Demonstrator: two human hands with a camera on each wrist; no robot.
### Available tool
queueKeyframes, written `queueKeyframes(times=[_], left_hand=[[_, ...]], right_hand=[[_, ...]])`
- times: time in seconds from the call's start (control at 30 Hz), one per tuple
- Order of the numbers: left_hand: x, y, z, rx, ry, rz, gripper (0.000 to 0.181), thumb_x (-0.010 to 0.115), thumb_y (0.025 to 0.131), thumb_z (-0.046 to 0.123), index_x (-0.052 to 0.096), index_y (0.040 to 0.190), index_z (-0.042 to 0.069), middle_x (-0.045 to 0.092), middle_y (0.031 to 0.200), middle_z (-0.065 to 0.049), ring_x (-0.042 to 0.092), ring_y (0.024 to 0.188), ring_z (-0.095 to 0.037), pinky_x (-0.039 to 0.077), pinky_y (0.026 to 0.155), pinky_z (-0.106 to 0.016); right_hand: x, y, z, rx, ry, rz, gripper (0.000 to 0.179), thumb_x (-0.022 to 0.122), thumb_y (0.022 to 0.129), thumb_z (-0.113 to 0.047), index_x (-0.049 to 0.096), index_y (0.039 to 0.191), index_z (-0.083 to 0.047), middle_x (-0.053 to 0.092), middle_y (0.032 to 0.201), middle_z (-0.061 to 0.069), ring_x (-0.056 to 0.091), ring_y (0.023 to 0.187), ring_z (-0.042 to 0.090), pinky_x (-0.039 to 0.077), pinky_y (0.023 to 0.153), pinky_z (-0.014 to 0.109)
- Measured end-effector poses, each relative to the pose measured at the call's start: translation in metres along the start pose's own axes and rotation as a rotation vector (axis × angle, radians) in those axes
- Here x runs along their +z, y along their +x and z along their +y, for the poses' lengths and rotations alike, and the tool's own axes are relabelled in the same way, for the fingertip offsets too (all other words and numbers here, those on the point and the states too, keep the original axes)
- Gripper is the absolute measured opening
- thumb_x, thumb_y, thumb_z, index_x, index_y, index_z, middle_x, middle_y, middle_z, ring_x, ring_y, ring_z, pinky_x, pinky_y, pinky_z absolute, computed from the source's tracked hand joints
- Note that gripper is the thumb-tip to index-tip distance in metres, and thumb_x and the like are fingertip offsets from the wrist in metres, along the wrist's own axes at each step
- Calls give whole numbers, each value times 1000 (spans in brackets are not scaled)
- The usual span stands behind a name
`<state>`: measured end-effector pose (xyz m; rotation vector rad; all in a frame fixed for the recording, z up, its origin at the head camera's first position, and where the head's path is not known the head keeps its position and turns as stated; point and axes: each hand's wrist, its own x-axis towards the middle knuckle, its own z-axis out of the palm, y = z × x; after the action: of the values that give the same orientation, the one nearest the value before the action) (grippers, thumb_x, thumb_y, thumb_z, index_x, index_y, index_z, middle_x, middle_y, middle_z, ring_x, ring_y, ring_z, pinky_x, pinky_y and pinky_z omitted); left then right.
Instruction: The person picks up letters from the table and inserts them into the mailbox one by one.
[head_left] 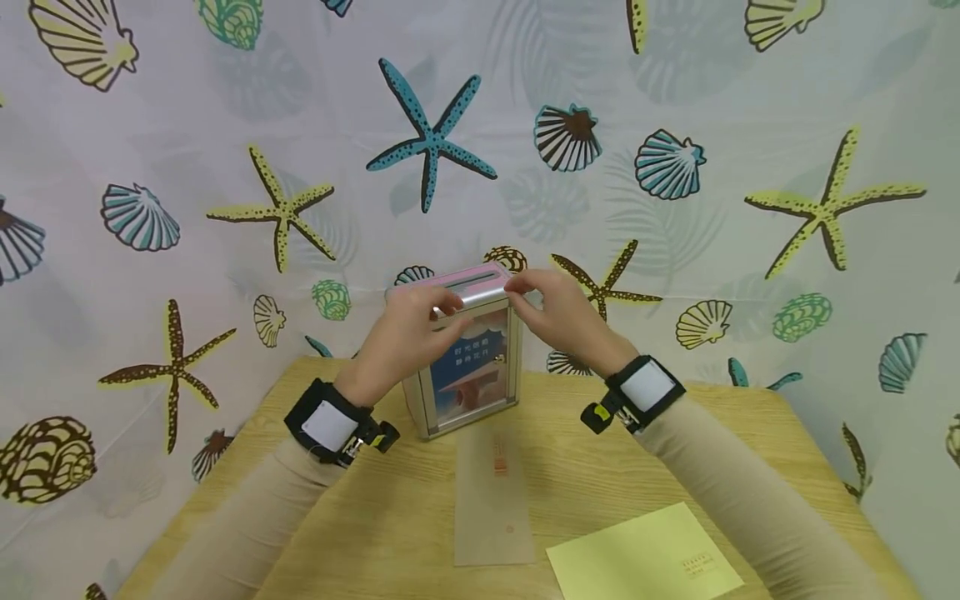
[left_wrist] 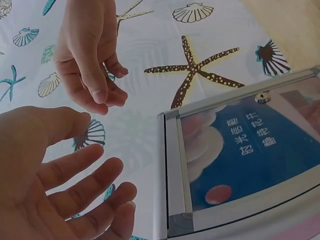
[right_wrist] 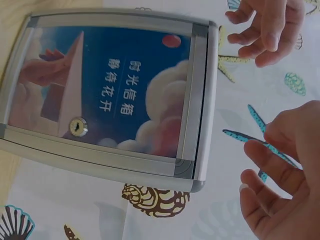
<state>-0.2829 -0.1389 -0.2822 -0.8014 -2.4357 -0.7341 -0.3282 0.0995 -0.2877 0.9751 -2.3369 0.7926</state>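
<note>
The left hand (head_left: pixel 408 333), fingers loosely spread, and the right hand (head_left: pixel 558 312), fingers relaxed and slightly bent, hover by the upper edge of a lockable letter box (head_left: pixel 472 379) upright on the wood-grain tabletop (head_left: pixel 375 517). Before it lies a tan envelope (head_left: pixel 493 512); a yellow envelope (head_left: pixel 637 554) lies beside the right sleeve (head_left: pixel 750 492).

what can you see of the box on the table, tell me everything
The box stands upright on the wooden-looking table, slightly angled, in front of the patterned cloth. Its frame looks like silvery metal with grey corner pieces; the pink top has a long slot. The glossy front panel shows blue, pinkish clouds and white Chinese characters, with a round keyhole lock; it looks closed. The left grip and right grip are near its top, both apart from it in the wrist views.
</note>
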Motion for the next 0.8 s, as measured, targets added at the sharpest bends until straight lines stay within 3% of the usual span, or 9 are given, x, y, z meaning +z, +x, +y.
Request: queueKeyframes(times=[0.1, 0.23, 0.37, 0.47, 0.53, 0.63, 0.8], left_hand=[[6, -13, 5, 6, -27, -12, 24, 71, 90, 27, 68, 105, 8, 71, 98, -9, 65, 87, -19, 57, 76, -39], [18, -32, 13, -43, -42, -64, 34, 70, 90, 35, 66, 113, 11, 67, 110, -6, 62, 95, -16, 56, 80, -38], [33, -52, 20, -97, -3, -89, 48, 71, 87, 43, 62, 123, 11, 62, 122, -6, 60, 104, -18, 56, 81, -37], [46, -65, 23, -102, 14, -92, 62, 72, 84, 51, 58, 130, 12, 55, 131, -10, 57, 109, -23, 55, 82, -41], [56, -72, 24, -110, 14, -103, 71, 70, 82, 57, 53, 136, 14, 48, 140, -14, 51, 120, -30, 52, 88, -48], [71, -83, 26, -132, 51, -133, 86, 64, 79, 69, 43, 145, 19, 35, 151, -18, 29, 138, -42, 40, 100, -64], [96, -98, 30, -169, 156, -220, 105, 58, 74, 80, 28, 154, 18, 18, 159, -21, 4, 144, -47, 24, 105, -73]], right_hand=[[-5, -20, -7, -41, -9, 11, 21, 61, 96, -16, 66, 114, -7, 69, 108, 9, 61, 100, 20, 55, 80, 42], [-15, -52, -14, -53, -23, 19, 37, 64, 94, -18, 58, 128, -5, 66, 118, 14, 60, 108, 25, 55, 82, 44], [-23, -83, -14, -9, -42, 1, 55, 67, 92, -23, 48, 140, -5, 58, 132, 16, 53, 122, 29, 49, 95, 51], [-24, -103, -12, 36, -51, -12, 66, 70, 91, -29, 41, 146, -7, 49, 143, 16, 45, 130, 32, 43, 102, 55], [-21, -116, -11, 62, -58, -23, 73, 71, 89, -33, 36, 149, -7, 44, 147, 18, 41, 133, 36, 40, 103, 58], [-12, -133, -11, 97, -81, -55, 84, 72, 87, -39, 29, 152, -7, 38, 150, 23, 37, 134, 41, 39, 102, 62], [6, -159, -9, 237, -165, -183, 108, 70, 82, -58, 10, 156, -7, 20, 155, 30, 25, 136, 51, 34, 102, 69]])
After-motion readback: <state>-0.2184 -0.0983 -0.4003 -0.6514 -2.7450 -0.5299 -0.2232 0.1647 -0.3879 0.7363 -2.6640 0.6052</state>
